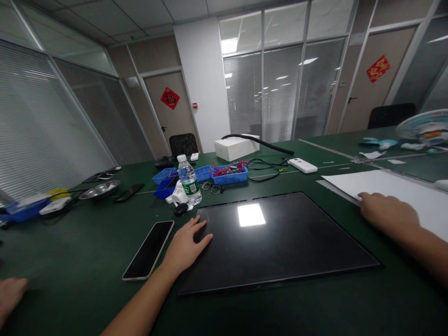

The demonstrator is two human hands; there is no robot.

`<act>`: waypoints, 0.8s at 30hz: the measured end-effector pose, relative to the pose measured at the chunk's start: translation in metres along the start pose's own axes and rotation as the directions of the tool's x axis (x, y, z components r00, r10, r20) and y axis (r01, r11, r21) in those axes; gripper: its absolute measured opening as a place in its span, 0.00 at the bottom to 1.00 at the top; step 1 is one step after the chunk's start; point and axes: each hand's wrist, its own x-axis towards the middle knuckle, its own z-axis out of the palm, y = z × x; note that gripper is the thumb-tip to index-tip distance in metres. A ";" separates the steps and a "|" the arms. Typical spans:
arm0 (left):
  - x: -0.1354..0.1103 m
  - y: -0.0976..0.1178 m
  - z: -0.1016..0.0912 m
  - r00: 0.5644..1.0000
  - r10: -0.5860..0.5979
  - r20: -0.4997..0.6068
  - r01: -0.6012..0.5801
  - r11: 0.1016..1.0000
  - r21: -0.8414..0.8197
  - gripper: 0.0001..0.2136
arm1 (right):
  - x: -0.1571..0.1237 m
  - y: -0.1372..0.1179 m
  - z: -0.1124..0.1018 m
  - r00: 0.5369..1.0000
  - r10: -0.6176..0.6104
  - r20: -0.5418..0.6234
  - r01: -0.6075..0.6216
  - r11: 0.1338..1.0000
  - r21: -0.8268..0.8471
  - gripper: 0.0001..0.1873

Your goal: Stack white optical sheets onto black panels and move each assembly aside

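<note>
A flat black display panel (280, 247) lies on the green table, with a ceiling light reflected in it. My left hand (187, 245) rests on the panel's left edge, fingers spread. Over to the right, my right hand (388, 213) is closed at the near left edge of a white sheet (395, 186). Its fingers are curled in, and the thumb is partly hidden. Beneath that sheet the edge of another thin sheet (338, 192) shows. A smartphone (150, 252) with a dark screen lies just left of my left forearm.
Beyond the panel stand a water bottle (189, 182), glasses (213, 187), a blue tray of red wires (229, 175) and a white box (238, 148). Black cables (266, 165) and a white device (303, 165) lie right of them. Another person's hand (12, 294) is at far left.
</note>
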 end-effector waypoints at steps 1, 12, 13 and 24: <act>0.000 0.000 0.001 1.000 -0.006 -0.003 0.006 1.000 -0.003 0.31 | -0.002 -0.001 -0.005 1.000 -0.003 0.003 0.003 1.000 -0.003 0.21; 0.018 0.000 0.007 0.999 0.027 -0.027 -0.027 0.999 -0.020 0.32 | -0.077 -0.084 -0.070 0.946 -0.226 -0.231 0.209 0.973 -0.097 0.22; 0.018 0.001 0.007 0.999 0.018 -0.034 -0.019 1.000 -0.016 0.31 | -0.091 -0.099 -0.070 0.919 -0.309 -0.245 0.295 0.951 -0.095 0.20; 0.018 0.000 0.009 0.995 -0.010 -0.096 0.007 0.999 -0.034 0.30 | -0.182 -0.190 -0.040 0.250 -0.752 -0.610 0.959 0.280 0.048 0.14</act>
